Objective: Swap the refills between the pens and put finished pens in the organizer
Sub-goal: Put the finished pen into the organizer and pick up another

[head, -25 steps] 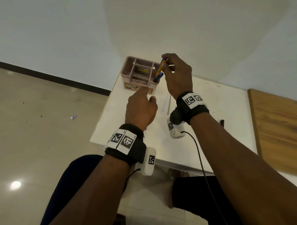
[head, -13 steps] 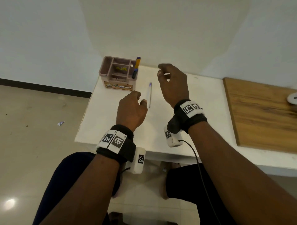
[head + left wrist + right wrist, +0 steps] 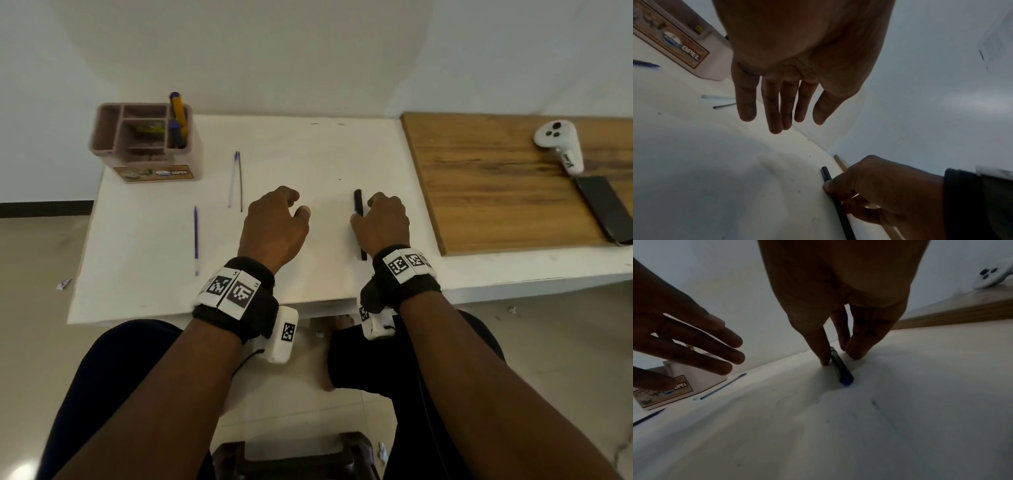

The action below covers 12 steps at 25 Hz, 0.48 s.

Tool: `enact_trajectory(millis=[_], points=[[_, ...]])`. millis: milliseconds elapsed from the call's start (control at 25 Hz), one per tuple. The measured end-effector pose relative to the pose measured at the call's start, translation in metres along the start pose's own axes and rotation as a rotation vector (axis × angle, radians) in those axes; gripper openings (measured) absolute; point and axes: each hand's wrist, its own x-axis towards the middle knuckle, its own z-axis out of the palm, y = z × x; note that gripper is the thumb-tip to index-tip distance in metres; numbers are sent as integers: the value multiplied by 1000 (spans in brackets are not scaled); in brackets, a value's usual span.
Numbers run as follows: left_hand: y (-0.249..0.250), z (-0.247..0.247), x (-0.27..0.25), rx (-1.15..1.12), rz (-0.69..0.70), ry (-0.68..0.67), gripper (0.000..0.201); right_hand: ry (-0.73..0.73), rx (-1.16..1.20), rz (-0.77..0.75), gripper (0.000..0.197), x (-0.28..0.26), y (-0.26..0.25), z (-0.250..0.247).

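A dark pen lies on the white table. My right hand pinches it, thumb on one side and fingers on the other. The right wrist view shows the pen flat on the surface between those fingertips. My left hand hovers just left of it, fingers relaxed and holding nothing. The pink organizer stands at the far left corner. An orange-and-blue pen is upright in its right compartment. Loose on the table are a blue refill, a clear-blue refill and a dark refill.
A wooden board adjoins the table on the right. It carries a white controller and a dark phone. The table's near edge runs just under my wrists. My knees and a dark stool are below.
My right hand let go of the orange-and-blue pen in the organizer, drew back toward me and took hold of the dark pen. My left hand drew back too.
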Motion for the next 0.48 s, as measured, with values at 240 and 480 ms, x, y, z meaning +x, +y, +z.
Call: enact_trajectory(millis=[240, 480], points=[[6, 17, 2, 10, 27, -31, 39, 15, 188, -15, 20, 1, 3, -8], [-5, 2, 2, -322, 75, -56, 30, -124, 841, -181, 11, -36, -45, -16]])
